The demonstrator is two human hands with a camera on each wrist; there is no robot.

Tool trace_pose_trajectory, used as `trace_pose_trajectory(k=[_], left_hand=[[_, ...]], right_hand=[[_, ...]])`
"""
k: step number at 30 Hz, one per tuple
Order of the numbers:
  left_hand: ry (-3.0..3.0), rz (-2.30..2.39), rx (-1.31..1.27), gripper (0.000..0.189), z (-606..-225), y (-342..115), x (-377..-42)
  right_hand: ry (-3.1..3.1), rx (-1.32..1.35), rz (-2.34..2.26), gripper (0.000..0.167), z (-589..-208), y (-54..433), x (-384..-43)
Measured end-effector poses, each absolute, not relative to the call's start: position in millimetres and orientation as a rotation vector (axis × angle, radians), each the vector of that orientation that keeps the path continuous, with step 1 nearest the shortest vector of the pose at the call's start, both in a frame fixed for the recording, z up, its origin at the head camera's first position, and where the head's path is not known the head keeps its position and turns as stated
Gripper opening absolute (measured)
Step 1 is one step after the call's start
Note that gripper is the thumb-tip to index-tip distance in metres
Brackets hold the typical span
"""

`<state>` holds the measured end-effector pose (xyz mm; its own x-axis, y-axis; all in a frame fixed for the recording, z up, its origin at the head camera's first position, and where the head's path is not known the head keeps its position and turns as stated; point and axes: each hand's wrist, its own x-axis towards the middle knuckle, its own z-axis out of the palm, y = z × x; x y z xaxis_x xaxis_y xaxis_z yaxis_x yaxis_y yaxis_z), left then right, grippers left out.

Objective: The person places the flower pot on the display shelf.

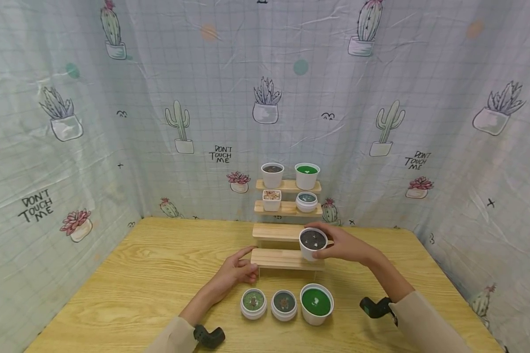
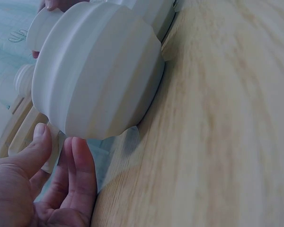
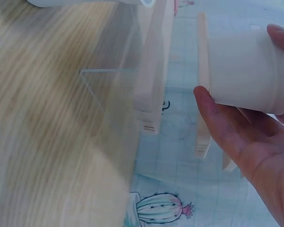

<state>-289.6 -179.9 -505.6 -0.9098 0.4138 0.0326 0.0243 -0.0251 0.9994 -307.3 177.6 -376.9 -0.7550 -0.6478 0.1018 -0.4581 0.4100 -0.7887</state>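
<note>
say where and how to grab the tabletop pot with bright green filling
The green-filled pot is probably best pinched just below its rim, from the right: it stands upright, flares upward, and a low grey-filled pot flanks its left.

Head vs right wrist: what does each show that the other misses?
Only head: the left hand at the wooden stand, and the dark contents of the white pot gripped by the right hand.
Only right wrist: the plank ends close up, side-on.
Both: right hand, white pot, wooden stand, table, patterned curtain.
</note>
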Motion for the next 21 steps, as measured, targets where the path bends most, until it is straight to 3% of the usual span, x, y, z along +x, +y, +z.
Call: trace_pose_trajectory(k=[21], left_hand=[[1.962,2.027,0.462,0.076,-504.5,-180.2,-289.3]], right_hand=[[2.487,-0.944,-1.283,0.079,-360.1,136.8,-326.0]])
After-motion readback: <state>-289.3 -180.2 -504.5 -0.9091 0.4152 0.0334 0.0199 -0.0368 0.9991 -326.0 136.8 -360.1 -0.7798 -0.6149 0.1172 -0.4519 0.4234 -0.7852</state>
